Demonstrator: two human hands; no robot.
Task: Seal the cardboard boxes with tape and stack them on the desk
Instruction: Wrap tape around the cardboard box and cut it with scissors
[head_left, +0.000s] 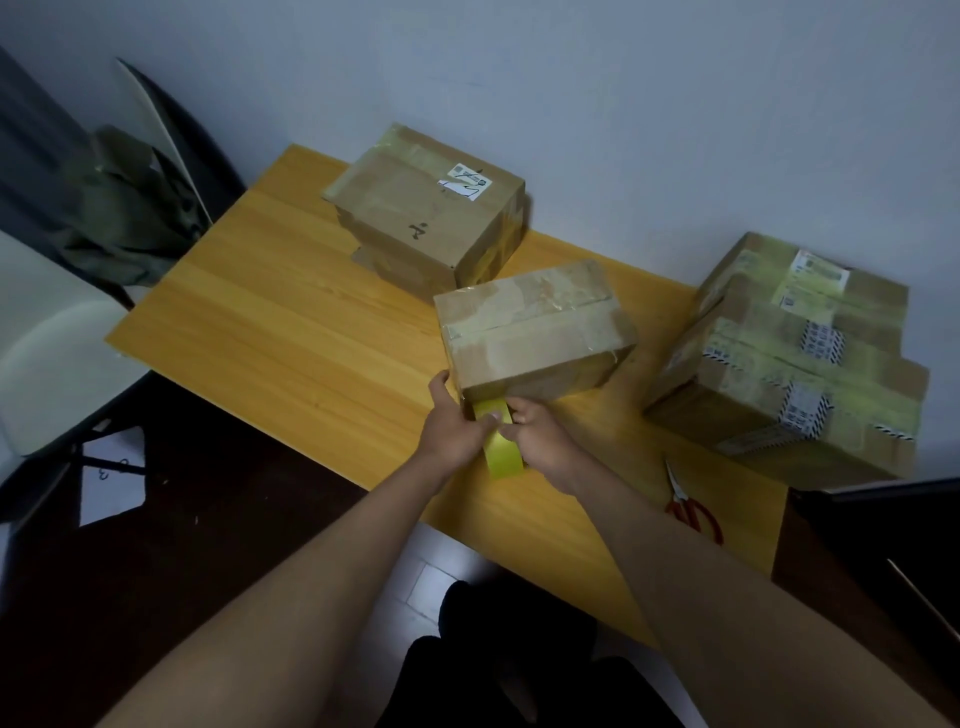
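A brown cardboard box (535, 327) lies in the middle of the wooden desk (291, 322), with clear tape across its top. At its near face both hands meet on a yellow tape roll (501, 449). My right hand (540, 431) grips the roll. My left hand (454, 421) pinches the tape's free end with its thumb on top, by the box's lower near corner. Two boxes (426, 218) are stacked at the back of the desk. Another stack of taped boxes (789, 358) stands at the right.
Red-handled scissors (693, 512) lie near the desk's front right edge. A white chair (52, 332) with a green garment (124, 218) stands left of the desk. The wall runs close behind the boxes. A dark object (883, 519) sits at the far right.
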